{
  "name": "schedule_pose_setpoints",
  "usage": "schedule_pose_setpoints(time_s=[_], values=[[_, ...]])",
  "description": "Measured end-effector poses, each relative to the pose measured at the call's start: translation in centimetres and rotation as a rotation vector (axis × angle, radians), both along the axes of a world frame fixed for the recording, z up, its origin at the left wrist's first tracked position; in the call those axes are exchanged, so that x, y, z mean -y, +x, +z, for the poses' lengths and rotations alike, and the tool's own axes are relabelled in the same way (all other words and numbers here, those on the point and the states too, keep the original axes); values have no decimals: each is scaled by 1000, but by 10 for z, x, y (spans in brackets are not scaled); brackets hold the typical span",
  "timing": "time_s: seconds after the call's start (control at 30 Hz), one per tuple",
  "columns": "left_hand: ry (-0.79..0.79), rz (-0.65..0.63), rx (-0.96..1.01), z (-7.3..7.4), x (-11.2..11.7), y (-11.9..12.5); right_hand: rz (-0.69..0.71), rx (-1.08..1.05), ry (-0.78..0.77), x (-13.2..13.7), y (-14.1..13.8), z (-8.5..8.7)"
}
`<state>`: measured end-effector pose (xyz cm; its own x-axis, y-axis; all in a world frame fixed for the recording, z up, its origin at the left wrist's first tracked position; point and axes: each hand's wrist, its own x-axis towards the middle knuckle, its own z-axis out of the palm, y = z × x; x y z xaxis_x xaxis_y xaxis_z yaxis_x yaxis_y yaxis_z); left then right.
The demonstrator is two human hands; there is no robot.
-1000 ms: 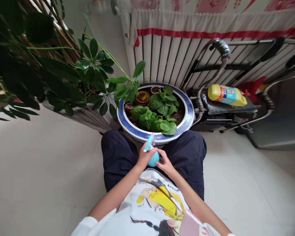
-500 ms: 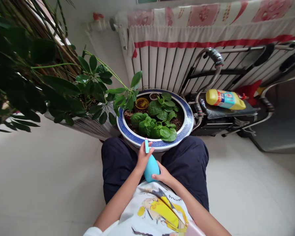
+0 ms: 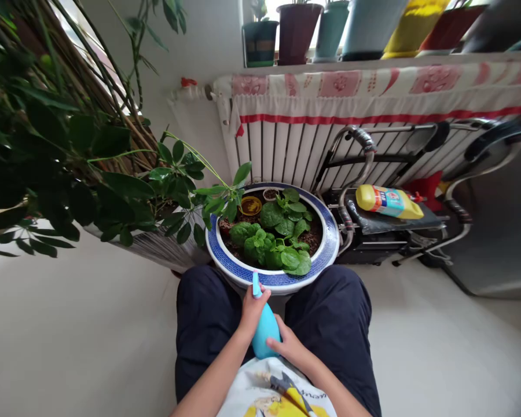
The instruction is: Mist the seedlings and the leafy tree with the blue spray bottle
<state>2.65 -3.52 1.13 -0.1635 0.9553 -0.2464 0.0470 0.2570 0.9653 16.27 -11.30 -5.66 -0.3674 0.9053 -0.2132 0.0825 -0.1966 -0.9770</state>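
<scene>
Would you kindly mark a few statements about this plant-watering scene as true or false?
1. Both hands hold the blue spray bottle. True.
2. The left hand grips near the nozzle. True.
3. The blue-rimmed planter holds only bare soil. False: green leafy plants grow in it.
4. The yellow bottle stands upright on the floor. False: it lies on its side on a black cart.
5. The right hand supports the bottle's base. True.
</scene>
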Motion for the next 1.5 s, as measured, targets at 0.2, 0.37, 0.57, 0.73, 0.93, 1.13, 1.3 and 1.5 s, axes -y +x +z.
schedule_pose_setpoints(time_s=[0.2, 0.37, 0.57, 0.73, 0.93, 1.13, 1.3, 1.5], values=[[-39, 16, -106, -3, -3, -6, 92, 102, -7, 1, 1, 11], [-36, 12, -161, 1, -3, -5, 63, 132, -15, -2, 1, 4], [40, -50, -157, 19, 3, 0, 37, 50, 25, -5, 2, 5], [128, -194, -102, 29, 1, 0, -8, 23, 50, -7, 1, 17], [132, -260, 0, 43, -6, -7, -30, 65, 41, -11, 1, 27], [235, -169, -142, 51, -4, -3, 4, 66, 71, -13, 2, 28], [235, -166, -247, 52, -6, -2, 19, 67, 61, -13, 2, 31], [233, -164, -272, 47, -11, -2, 24, 88, 56, -14, 4, 27]])
